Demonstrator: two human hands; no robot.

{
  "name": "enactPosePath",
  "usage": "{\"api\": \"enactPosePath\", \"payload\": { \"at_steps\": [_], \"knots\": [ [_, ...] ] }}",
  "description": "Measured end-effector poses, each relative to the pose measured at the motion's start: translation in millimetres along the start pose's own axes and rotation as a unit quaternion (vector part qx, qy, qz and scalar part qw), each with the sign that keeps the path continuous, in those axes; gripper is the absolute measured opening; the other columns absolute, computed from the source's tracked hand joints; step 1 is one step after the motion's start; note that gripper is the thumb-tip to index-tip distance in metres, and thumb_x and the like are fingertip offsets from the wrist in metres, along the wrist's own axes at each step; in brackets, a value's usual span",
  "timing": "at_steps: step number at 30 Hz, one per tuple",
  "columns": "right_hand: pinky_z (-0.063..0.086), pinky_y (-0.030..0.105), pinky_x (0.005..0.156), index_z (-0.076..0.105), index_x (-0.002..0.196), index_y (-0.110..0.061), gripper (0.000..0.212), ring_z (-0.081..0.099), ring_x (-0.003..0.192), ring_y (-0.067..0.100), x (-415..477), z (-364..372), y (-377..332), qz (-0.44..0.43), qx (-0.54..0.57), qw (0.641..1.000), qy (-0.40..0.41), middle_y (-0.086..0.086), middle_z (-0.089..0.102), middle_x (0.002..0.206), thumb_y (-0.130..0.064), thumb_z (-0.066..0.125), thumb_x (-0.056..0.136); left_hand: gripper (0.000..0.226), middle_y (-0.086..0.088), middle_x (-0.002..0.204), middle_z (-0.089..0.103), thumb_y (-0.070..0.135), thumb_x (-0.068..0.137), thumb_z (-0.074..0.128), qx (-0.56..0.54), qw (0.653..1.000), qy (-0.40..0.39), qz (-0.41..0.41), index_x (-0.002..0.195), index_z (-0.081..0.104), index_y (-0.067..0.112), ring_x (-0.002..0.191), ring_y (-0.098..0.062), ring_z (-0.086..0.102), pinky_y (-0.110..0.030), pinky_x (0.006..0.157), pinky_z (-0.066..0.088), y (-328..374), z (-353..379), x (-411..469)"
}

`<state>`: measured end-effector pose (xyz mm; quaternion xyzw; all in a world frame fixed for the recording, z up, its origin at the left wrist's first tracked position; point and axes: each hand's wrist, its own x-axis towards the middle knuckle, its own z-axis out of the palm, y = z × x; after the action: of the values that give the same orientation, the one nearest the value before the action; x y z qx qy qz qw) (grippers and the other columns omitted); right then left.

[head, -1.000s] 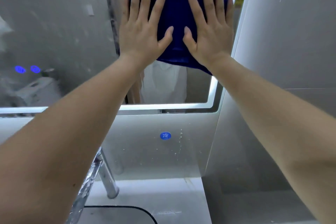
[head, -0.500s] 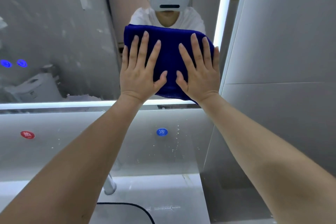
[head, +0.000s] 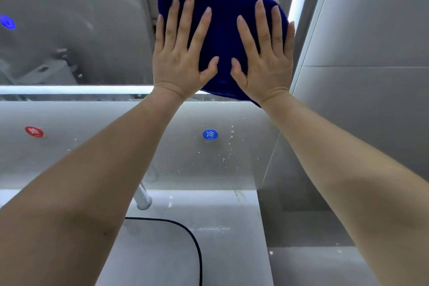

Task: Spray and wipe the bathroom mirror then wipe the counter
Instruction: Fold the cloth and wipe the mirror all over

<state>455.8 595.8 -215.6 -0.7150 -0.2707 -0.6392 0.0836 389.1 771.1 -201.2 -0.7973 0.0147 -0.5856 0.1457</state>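
Two flat palms are pressing a folded blue cloth (head: 222,37) against the mirror (head: 76,30), near its lower right corner. Left hand (head: 183,53) and right hand (head: 264,58) are lying spread, fingers wide, gripping nothing. Being soft and limp, the cloth probably needs broad palm pressure. Below, the tabletop (head: 220,211) is waiting unwiped.

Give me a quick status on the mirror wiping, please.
Left hand and right hand flat, pressing blue cloth on mirror, lower right corner. Counter not wiped yet. Nothing in the way.
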Motion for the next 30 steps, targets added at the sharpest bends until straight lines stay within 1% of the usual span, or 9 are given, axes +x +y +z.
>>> {"api": "enactPosePath", "payload": {
  "at_steps": [4, 7, 10, 13, 17, 20, 23, 28, 30],
  "knots": [
    [0.009, 0.043, 0.118, 0.038, 0.141, -0.018, 0.051, 0.032, 0.134, 0.036, 3.0, 0.6, 0.2, 0.001, 0.007, 1.000, 0.018, 0.018, 0.048, 0.142, -0.038, 0.044, 0.095, 0.063, -0.024, 0.144, 0.040, 0.048, 0.092, 0.041, 0.009, 1.000, 0.005, -0.015, 0.143, 0.040, 0.011, 0.134, -0.043, 0.035, -0.048, 0.114, 0.020, 2.0, -2.1, -0.9],
    [0.012, 0.044, 0.117, 0.041, 0.141, -0.018, 0.050, 0.035, 0.134, 0.037, 1.7, 0.2, -0.8, 0.002, 0.009, 1.000, 0.017, 0.017, 0.049, 0.142, -0.038, 0.043, 0.095, 0.062, -0.024, 0.144, 0.041, 0.048, 0.092, 0.041, 0.009, 1.000, 0.004, -0.020, 0.143, 0.040, 0.011, 0.134, -0.043, 0.036, -0.049, 0.113, 0.022, 5.0, -1.2, -4.2],
    [0.015, 0.047, 0.116, 0.036, 0.143, -0.018, 0.052, 0.033, 0.135, 0.036, -11.5, 0.4, -3.3, -0.007, 0.012, 1.000, -0.001, 0.017, 0.047, 0.144, -0.039, 0.042, 0.096, 0.064, -0.024, 0.145, 0.039, 0.049, 0.092, 0.040, 0.004, 1.000, -0.003, -0.018, 0.145, 0.033, 0.013, 0.136, -0.041, 0.030, -0.047, 0.115, 0.017, 6.4, 3.6, -16.9],
    [0.013, 0.047, 0.117, 0.033, 0.144, -0.020, 0.054, 0.029, 0.137, 0.034, -37.2, 3.5, -9.1, -0.008, 0.013, 1.000, -0.023, 0.017, 0.045, 0.145, -0.041, 0.042, 0.095, 0.064, -0.024, 0.146, 0.038, 0.050, 0.093, 0.038, -0.002, 1.000, -0.017, -0.013, 0.145, 0.025, 0.015, 0.137, -0.036, 0.021, -0.043, 0.118, 0.008, 9.7, 10.0, -40.6],
    [0.007, 0.045, 0.118, 0.034, 0.144, -0.019, 0.054, 0.028, 0.136, 0.035, -62.7, 9.2, -17.6, -0.010, 0.008, 0.999, -0.032, 0.016, 0.044, 0.144, -0.041, 0.043, 0.095, 0.064, -0.025, 0.143, 0.041, 0.051, 0.092, 0.039, 0.001, 1.000, -0.016, -0.002, 0.144, 0.028, 0.014, 0.135, -0.036, 0.022, -0.040, 0.118, 0.003, 13.1, 18.7, -66.5],
    [0.007, 0.046, 0.118, 0.035, 0.144, -0.019, 0.054, 0.028, 0.136, 0.035, -67.0, 11.9, -17.8, -0.017, 0.005, 1.000, -0.026, 0.015, 0.042, 0.144, -0.040, 0.043, 0.095, 0.064, -0.025, 0.142, 0.042, 0.051, 0.092, 0.039, 0.006, 1.000, -0.010, -0.007, 0.143, 0.029, 0.014, 0.134, -0.036, 0.022, -0.040, 0.118, 0.004, 14.7, 22.8, -72.3],
    [0.007, 0.046, 0.118, 0.034, 0.144, -0.018, 0.052, 0.028, 0.136, 0.035, -65.7, 9.8, -19.4, -0.015, 0.014, 0.999, -0.026, 0.016, 0.044, 0.144, -0.039, 0.041, 0.096, 0.063, -0.025, 0.143, 0.041, 0.051, 0.094, 0.036, -0.004, 1.000, -0.012, -0.008, 0.144, 0.027, 0.014, 0.135, -0.036, 0.021, -0.040, 0.118, 0.004, 13.6, 20.9, -71.5],
    [0.009, 0.048, 0.118, 0.030, 0.145, -0.018, 0.054, 0.025, 0.138, 0.034, -63.9, 5.1, -29.2, 0.025, 0.018, 0.998, -0.049, 0.017, 0.042, 0.146, -0.034, 0.044, 0.095, 0.063, -0.025, 0.145, 0.038, 0.051, 0.095, 0.034, -0.016, 0.999, -0.033, 0.011, 0.145, 0.026, 0.014, 0.136, -0.036, 0.019, -0.042, 0.117, 0.005, 9.8, 15.8, -69.9],
    [0.010, 0.049, 0.118, 0.029, 0.145, -0.019, 0.054, 0.024, 0.138, 0.033, -59.2, 2.9, -36.7, 0.026, 0.024, 0.998, -0.055, 0.017, 0.041, 0.147, -0.031, 0.045, 0.095, 0.063, -0.025, 0.145, 0.037, 0.052, 0.096, 0.031, -0.010, 0.999, -0.036, 0.010, 0.145, 0.025, 0.013, 0.136, -0.036, 0.018, -0.041, 0.117, 0.005, 2.9, 13.6, -70.1]
  ]
}}
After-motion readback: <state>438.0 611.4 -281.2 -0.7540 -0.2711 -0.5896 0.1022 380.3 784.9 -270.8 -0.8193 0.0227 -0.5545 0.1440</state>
